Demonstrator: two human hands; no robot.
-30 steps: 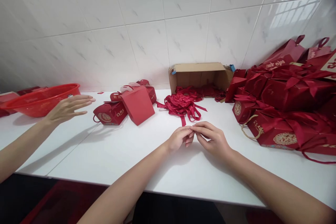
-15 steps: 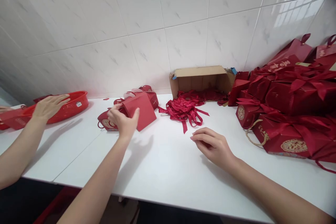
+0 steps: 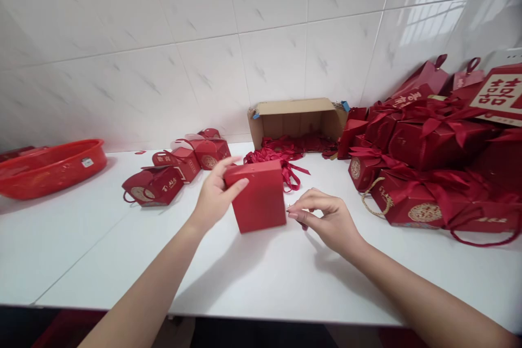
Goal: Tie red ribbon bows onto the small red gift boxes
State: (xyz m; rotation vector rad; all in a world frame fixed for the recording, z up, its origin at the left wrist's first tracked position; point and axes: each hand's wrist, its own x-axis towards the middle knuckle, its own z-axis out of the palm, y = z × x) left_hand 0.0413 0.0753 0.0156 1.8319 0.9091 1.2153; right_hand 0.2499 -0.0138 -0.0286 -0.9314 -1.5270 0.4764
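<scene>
While left hand (image 3: pixel 212 198) is pinching red box (image 3: pixel 261 201) near its top, likely steadying it upright, ribbons (image 3: pixel 290 175) are lying behind. Right hand (image 3: pixel 328 218) is pinching small dark item (image 3: pixel 304 225) beside it, type unclear

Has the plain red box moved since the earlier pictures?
Yes. Against the cardboard box, the plain red box, in the left hand, has moved right and away from the wall.

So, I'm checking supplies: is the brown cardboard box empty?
Not empty: the brown cardboard box has shiny red ribbons in its open front.
</scene>
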